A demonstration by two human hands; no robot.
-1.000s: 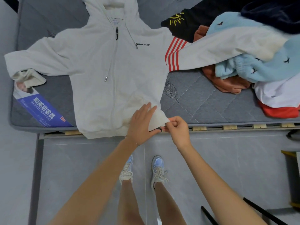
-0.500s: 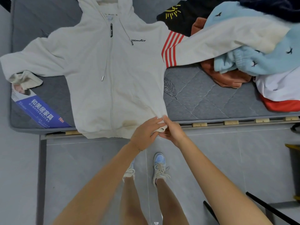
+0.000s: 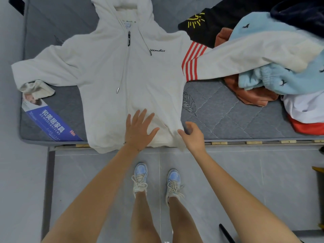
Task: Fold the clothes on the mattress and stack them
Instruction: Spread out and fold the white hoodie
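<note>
While the grey quilted mattress (image 3: 228,116) carries the white zip-up hoodie (image 3: 108,71) spread flat, mixed unfolded clothes (image 3: 280,81) heap at 2 o'clock; at 6 o'clock the left hand (image 3: 140,132) lies flat, fingers straight, on its hem, the right hand (image 3: 193,137) curls beside the hem corner, grip unclear

Bare mattress (image 3: 228,118) between the hoodie (image 3: 105,72) body and the clothes pile (image 3: 284,81), below the striped sleeve (image 3: 245,57): open lane beside my right hand (image 3: 193,136). Pile blocks the far right, with the sleeve draped over it. Left side has a small bare patch round the label (image 3: 50,123). Near mattress edge unobstructed.
</note>
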